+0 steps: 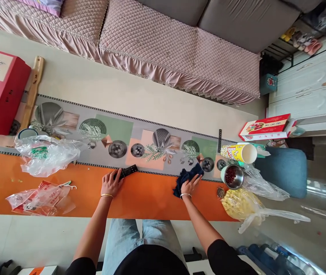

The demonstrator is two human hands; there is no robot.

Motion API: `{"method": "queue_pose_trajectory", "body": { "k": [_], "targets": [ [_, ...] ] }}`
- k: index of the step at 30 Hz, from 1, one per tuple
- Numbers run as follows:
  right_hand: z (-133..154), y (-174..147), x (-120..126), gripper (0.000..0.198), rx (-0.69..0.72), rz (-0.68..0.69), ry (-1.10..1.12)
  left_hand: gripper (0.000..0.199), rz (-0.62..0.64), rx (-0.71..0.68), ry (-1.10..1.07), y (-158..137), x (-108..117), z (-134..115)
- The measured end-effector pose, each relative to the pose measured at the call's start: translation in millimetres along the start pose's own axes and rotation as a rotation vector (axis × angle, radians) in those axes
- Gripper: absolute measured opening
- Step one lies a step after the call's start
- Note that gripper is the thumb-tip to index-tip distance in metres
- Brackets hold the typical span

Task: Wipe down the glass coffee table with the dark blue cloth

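Note:
My left hand rests at the orange front part of the table, its fingers closed over the near end of a slim black remote control. The remote lies across the dotted border of the patterned table runner. Farther right, my right hand presses on a crumpled dark blue cloth, which straddles the runner's border and the orange surface. Its fingers are bent over the cloth, and part of the cloth bunches out to the left of the hand.
On the left lie a clear plastic bag, a red-printed wrapper, a wooden stick and a red box. To the right stand a popcorn cup, a metal cup of red beans and a bag of yellow pieces. A sofa stands beyond.

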State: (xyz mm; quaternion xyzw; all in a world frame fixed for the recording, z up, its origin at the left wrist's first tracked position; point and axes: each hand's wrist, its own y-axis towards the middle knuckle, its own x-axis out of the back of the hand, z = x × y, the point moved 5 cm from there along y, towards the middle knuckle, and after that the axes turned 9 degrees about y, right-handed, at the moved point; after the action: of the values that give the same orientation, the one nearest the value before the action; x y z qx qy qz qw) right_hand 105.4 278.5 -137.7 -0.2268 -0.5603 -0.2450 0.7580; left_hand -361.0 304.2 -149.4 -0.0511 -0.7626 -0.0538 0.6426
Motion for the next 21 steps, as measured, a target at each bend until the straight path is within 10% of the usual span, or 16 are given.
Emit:
{"method": "queue_pose_trajectory", "body": {
  "k": [9, 16, 21],
  "targets": [
    [179.1, 0.6, -46.7, 0.071, 0.523, 0.31, 0.063, 0.05, 0.025, 0.026, -0.058, 4.3, 4.0, -0.4],
    [337.4, -61.8, -84.5, 0.074, 0.905, 0.523, 0.252, 0.053, 0.004, 0.069, -0.109, 2.3, -1.5, 8.7],
    [363.6, -119.2, -91.4, 0.073, 1.076, 0.564, 0.211, 0.054, -0.041, 0.125, -0.098, 2.3, 3.6, 9.7]
  ]
}}
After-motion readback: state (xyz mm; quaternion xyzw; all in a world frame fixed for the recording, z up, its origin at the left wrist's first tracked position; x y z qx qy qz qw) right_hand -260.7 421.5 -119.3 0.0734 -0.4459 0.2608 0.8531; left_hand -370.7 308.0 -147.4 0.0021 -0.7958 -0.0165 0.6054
